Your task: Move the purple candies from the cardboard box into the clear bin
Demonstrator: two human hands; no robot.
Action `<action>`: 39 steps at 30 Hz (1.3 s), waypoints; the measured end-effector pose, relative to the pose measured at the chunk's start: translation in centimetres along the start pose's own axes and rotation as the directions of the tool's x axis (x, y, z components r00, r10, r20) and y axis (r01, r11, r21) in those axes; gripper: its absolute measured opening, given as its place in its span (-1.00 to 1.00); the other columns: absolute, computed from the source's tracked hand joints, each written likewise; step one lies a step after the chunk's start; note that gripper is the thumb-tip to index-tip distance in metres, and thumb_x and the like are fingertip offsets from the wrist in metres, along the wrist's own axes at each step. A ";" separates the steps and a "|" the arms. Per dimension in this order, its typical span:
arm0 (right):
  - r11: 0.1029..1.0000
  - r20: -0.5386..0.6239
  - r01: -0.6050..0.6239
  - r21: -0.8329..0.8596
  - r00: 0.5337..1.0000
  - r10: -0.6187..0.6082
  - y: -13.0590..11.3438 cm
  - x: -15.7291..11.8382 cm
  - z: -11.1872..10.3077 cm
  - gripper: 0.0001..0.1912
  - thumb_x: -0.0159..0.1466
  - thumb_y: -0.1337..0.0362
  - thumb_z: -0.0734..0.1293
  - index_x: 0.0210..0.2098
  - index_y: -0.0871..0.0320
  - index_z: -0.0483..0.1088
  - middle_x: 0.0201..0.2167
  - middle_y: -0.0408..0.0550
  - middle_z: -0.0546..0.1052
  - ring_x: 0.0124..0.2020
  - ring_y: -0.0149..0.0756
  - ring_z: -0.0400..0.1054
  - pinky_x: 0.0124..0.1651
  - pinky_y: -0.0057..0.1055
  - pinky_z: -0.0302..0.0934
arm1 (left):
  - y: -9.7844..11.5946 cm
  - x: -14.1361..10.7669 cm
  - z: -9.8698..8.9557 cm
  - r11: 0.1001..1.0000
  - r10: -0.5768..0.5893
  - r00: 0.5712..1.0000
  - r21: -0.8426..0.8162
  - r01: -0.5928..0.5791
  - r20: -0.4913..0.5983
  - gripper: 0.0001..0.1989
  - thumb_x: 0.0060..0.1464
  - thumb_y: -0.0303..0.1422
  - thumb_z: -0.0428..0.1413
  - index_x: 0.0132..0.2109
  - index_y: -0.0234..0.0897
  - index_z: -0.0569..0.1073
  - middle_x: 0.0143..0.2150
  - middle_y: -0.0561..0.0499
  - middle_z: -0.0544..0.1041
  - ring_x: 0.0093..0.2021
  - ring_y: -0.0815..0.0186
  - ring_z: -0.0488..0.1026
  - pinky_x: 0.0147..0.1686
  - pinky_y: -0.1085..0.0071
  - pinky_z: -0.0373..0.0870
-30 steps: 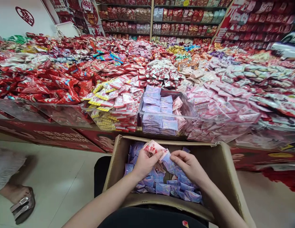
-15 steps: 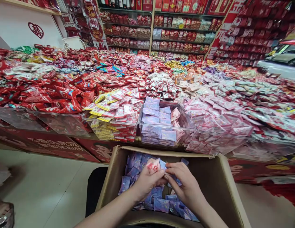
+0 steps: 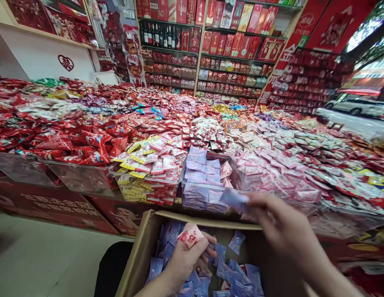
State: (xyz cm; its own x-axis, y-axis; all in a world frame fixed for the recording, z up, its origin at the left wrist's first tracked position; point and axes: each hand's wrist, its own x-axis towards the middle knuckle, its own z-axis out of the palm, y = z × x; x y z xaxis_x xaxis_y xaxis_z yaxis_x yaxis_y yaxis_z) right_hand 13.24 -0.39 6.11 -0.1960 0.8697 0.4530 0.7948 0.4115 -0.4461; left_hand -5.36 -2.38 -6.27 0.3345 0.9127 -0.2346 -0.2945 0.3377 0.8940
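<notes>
Over the cardboard box, my left hand (image 3: 187, 258) holds a pink-and-white packet (image 3: 191, 235) between thumb and fingers. My right hand (image 3: 285, 229), blurred by motion, pinches a purple packet (image 3: 233, 199) just in front of the clear bin (image 3: 241, 181). That bin holds stacked purple packets (image 3: 196, 165) on its left side and a few pink ones (image 3: 226, 170) at the right. Loose purple packets (image 3: 237, 277) lie in the box below my hands.
The cardboard box (image 3: 139, 251) stands against the display's front. Yellow-and-white packets (image 3: 148, 154) fill the bin to the left, pink packets (image 3: 272, 171) the one to the right. A black object (image 3: 113, 268) is left of the box. Shelves (image 3: 196, 62) stand behind.
My right hand has moved away from my left, up and to the right, with a purple packet. My left hand still holds the pink-and-white one, now slightly lower. The view has tilted up.
</notes>
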 end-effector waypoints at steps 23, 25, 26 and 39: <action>0.882 0.485 0.240 -0.404 0.874 -0.016 -0.8 10.1 1.4 -0.79 0.13 0.28 0.18 -0.45 0.19 0.43 -0.50 0.01 0.50 -0.48 -0.31 0.34 -0.49 -0.48 0.08 | -1.3 0.5 0.0 0.996 -0.090 0.990 -0.011 0.090 -0.104 -0.67 -0.20 -0.29 0.16 -0.28 -0.32 0.26 -0.51 0.03 0.49 -0.48 0.37 0.40 -0.51 0.49 0.23; 0.930 0.457 0.252 -0.269 0.883 -0.107 -1.3 7.9 0.0 -0.76 0.17 0.24 0.15 -0.45 0.16 0.42 -0.53 -0.06 0.48 -0.51 -0.38 0.32 -0.47 -0.51 0.10 | -1.7 0.8 0.0 0.994 -0.104 0.988 -0.038 0.101 -0.113 -0.66 -0.21 -0.30 0.16 -0.26 -0.34 0.28 -0.46 0.01 0.50 -0.45 0.36 0.41 -0.51 0.50 0.22; 0.942 0.442 0.250 -0.221 0.887 -0.132 -1.3 7.2 -0.4 -0.75 0.18 0.25 0.14 -0.45 0.16 0.41 -0.52 -0.08 0.48 -0.49 -0.39 0.32 -0.45 -0.53 0.11 | -1.8 0.9 0.0 0.994 -0.107 0.987 -0.042 0.103 -0.118 -0.67 -0.23 -0.31 0.16 -0.27 -0.35 0.29 -0.45 0.01 0.50 -0.46 0.37 0.40 -0.53 0.51 0.21; 0.925 0.863 0.192 -0.328 0.459 0.211 0.9 14.7 6.2 -0.77 -0.09 0.25 0.36 -0.42 0.22 0.42 -0.50 -0.08 0.47 -0.55 -0.36 0.31 -0.56 -0.50 0.11 | -2.9 1.0 -0.1 0.990 -0.121 0.987 0.055 0.128 -0.110 -0.78 -0.23 -0.41 0.11 -0.34 -0.34 0.29 -0.53 0.08 0.46 -0.56 0.43 0.35 -0.57 0.52 0.20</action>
State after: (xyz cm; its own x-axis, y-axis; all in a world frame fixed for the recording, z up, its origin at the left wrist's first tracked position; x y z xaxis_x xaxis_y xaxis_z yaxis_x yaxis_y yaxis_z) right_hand 7.55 14.42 7.56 -0.4180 0.7213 -0.5522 0.8861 0.4579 -0.0726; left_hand -4.28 -2.45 -9.10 0.2673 0.8847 -0.3820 -0.1994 0.4386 0.8763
